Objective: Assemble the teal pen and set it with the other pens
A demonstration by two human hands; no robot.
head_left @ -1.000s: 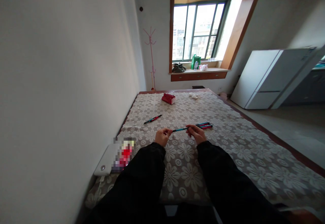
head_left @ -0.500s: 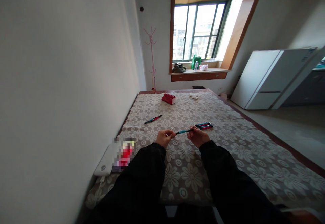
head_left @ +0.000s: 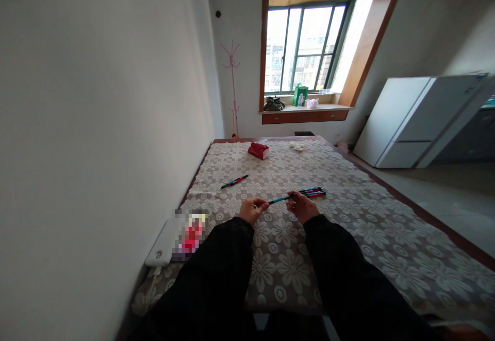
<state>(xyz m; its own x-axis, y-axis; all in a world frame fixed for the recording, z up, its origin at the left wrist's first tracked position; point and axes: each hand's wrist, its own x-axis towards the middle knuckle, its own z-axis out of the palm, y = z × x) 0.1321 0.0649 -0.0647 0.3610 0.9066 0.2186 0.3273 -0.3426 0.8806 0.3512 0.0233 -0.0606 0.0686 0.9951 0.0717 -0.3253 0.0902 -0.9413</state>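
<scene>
Between my two hands, a slim teal and black pen (head_left: 277,200) is held almost level above the patterned tablecloth (head_left: 286,274). My left hand (head_left: 252,209) pinches its left end with thumb and finger. Closed around the other end is my right hand (head_left: 301,207), whose fingers hide that tip. Just past the right hand lie several pens (head_left: 317,193) in teal, black and red, side by side on the cloth. Farther left, a pair of pens (head_left: 234,181), one teal and one red, rests at a slant.
A red tissue pack (head_left: 258,150) and a crumpled white item (head_left: 297,147) lie toward the table's far end. At the left edge sits a white power bank (head_left: 159,245) with a cable, beside a blurred-out device (head_left: 189,235). The wall (head_left: 96,124) borders the table's left side.
Both hands keep their grip on the pen, which tilts slightly more, its right end higher. The whole view has shifted a little.
</scene>
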